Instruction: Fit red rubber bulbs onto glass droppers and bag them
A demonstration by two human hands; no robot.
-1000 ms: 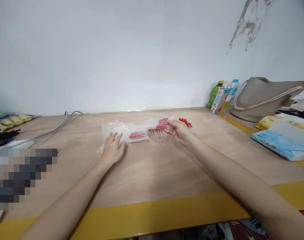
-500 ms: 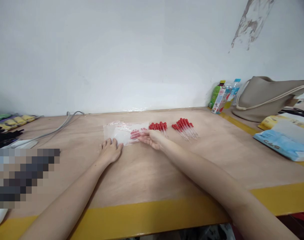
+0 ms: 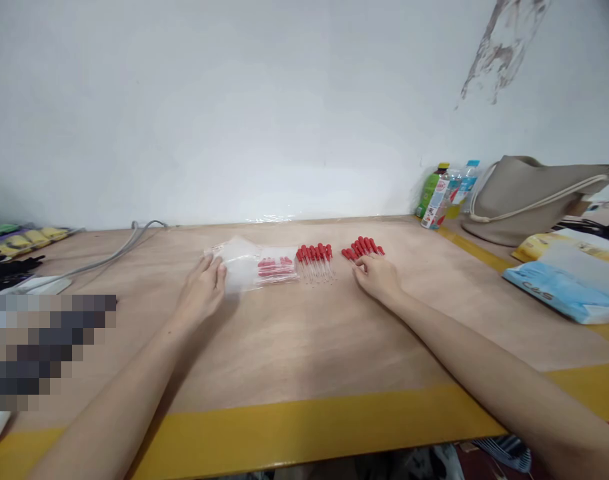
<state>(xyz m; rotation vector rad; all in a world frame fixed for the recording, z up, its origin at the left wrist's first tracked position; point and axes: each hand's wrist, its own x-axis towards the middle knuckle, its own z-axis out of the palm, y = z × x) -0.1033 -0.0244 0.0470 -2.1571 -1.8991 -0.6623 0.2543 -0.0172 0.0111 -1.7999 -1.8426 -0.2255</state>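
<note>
My left hand (image 3: 202, 285) is closed on the left edge of a clear plastic bag (image 3: 239, 263), raising it a little off the table. Beside that, a flat bag with red-bulbed droppers (image 3: 276, 268) inside lies on the table. Next to it is a pile of loose droppers (image 3: 314, 255), red bulbs toward the wall and thin clear stems toward me. My right hand (image 3: 378, 277) is over a second pile of droppers (image 3: 367, 245), fingers curled on their stems; the red bulbs show past the fingertips, while most stems are hidden under the hand.
Drink bottles (image 3: 434, 193) and a grey bag (image 3: 529, 193) stand at the back right, with a blue tissue pack (image 3: 559, 290) nearer. A grey cable (image 3: 119, 253) and yellow packets (image 3: 29, 241) lie left. Yellow tape (image 3: 294, 433) lines the table's front edge.
My right hand has left the bagged droppers and moved right to the second loose pile. My left hand has shifted left and gone from lying flat to gripping the plastic bag.
</note>
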